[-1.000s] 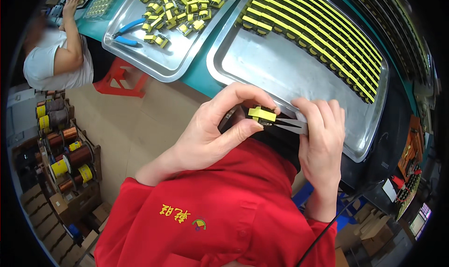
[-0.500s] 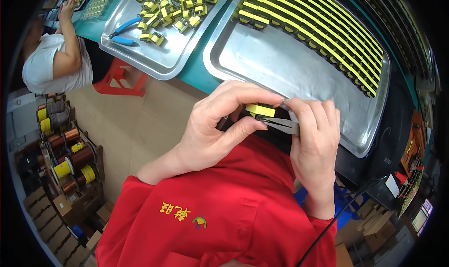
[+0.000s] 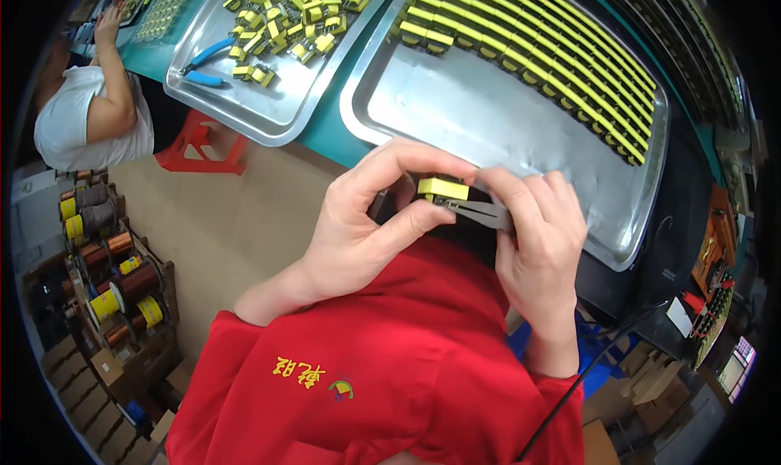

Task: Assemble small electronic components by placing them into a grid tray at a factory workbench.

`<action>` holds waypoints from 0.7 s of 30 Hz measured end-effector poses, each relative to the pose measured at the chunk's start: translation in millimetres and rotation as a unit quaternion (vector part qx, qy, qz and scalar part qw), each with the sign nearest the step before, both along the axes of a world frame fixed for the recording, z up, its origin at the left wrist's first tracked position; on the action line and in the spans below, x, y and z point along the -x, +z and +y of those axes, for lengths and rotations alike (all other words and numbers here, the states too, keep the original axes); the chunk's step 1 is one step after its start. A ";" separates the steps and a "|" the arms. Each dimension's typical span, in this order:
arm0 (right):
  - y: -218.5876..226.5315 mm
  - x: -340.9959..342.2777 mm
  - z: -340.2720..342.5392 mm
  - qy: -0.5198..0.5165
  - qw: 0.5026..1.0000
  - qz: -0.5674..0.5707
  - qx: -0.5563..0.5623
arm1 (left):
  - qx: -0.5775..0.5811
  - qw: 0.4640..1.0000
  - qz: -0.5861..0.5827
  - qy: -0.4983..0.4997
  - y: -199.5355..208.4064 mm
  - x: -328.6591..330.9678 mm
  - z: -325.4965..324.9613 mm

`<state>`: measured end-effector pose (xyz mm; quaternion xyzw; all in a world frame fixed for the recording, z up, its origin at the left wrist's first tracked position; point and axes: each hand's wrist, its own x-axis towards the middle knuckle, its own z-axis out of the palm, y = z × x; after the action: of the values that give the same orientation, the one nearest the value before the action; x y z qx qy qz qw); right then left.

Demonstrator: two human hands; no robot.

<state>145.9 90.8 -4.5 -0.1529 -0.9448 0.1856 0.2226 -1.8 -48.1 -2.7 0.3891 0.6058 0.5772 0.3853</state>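
Where the right hand (image 3: 541, 231) grips, the tweezers (image 3: 488, 213) are hidden

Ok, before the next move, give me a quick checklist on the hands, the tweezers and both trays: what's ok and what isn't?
1. Yellow-wrapped part gripped: ok, between thumb and fingers of the left hand.
2. Tweezers in the right hand: ok, tips pointing at the part's lower side.
3. Tips touching a pin: cannot tell, too small.
4. Rows of parts in the right tray aligned: ok, side by side.
5. Loose parts in the left tray in order: not ok, jumbled.
6. Blue-handled pliers away from both hands: ok, in the left tray.
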 end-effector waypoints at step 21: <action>-2.2 16.5 -30.5 0.088 0.450 0.145 0.877 | -0.074 0.968 -0.238 -0.003 -11.2 0.3 4.5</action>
<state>129.4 60.3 -6.7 -0.1541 -0.2437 0.9536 0.0867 -2.1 -43.6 -13.9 0.2696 0.4514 0.6952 0.4901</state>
